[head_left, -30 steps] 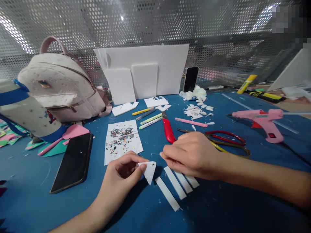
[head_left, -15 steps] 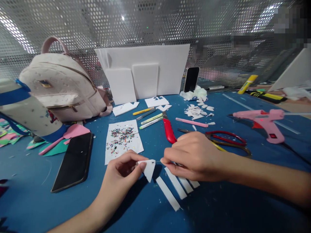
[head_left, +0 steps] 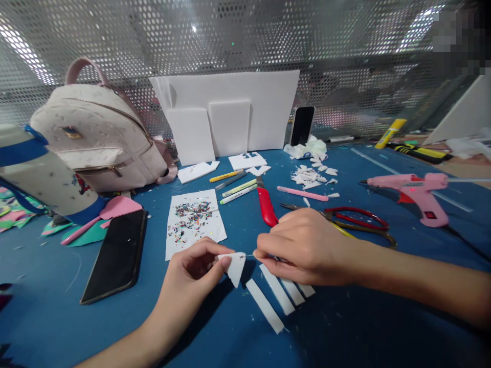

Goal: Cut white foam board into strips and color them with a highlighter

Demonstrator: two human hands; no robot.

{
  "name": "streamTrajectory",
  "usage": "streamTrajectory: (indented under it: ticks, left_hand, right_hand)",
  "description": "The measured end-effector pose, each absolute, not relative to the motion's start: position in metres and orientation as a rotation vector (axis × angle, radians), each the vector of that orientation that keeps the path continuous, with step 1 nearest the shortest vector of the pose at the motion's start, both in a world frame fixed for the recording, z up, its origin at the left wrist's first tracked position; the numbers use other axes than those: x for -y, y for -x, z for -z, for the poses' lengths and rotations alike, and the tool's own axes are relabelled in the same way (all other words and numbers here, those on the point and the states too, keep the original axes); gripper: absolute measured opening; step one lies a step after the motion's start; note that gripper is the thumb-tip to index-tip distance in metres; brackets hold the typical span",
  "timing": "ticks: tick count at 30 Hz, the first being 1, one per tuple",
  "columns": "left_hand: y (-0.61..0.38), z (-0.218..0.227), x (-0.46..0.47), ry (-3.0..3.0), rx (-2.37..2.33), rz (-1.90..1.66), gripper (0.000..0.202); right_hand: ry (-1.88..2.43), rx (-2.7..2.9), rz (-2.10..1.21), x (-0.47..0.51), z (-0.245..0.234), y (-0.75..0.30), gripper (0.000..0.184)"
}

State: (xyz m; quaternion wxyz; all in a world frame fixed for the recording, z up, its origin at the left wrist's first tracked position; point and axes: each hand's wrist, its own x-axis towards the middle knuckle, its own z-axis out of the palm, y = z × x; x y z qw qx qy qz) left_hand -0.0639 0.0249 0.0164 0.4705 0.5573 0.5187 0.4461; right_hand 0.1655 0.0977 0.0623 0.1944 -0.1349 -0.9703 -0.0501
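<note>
Remotely, I observe the left hand point(head_left: 186, 278) pinching a white triangular piece point(head_left: 236, 269) just beyond the thumb, apparently keeping its corner accessible to the thin strand point(head_left: 249, 255) pinched between the right hand point(head_left: 303, 249)'s fingertips.

Tagged plain white for triangular piece point(head_left: 235, 268) and strips point(head_left: 264, 306), solid blue for tabletop point(head_left: 326, 329), white with multicoloured specks point(head_left: 193, 210) for sheet point(head_left: 219, 234). Pink for glue gun point(head_left: 431, 197) and nearer pen point(head_left: 303, 193), yellow for farther pen point(head_left: 226, 176), red for knife handle point(head_left: 265, 204). Cream with small faint motifs for backpack point(head_left: 95, 115), cream with blue bands for bottle point(head_left: 49, 179), black for flat-lying phone point(head_left: 113, 260), silvery grey with dotted round holes for mesh point(head_left: 245, 46).
</note>
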Motion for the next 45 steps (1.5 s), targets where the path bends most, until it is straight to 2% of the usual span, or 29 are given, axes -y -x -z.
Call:
streamTrajectory:
  ticks: [28, 45]
  left_hand:
    - [0.0621, -0.0182, -0.0259, -1.362, -1.271, -1.103, 0.017]
    - [0.0636, -0.0167, -0.0252, -1.402, -1.263, -1.079, 0.015]
  right_hand:
    - [0.407, 2.723, 0.087, -0.1002, -0.0712, -0.1685, 0.013]
    - [0.374, 2.775, 0.127, -0.0976, -0.0672, -0.1676, 0.019]
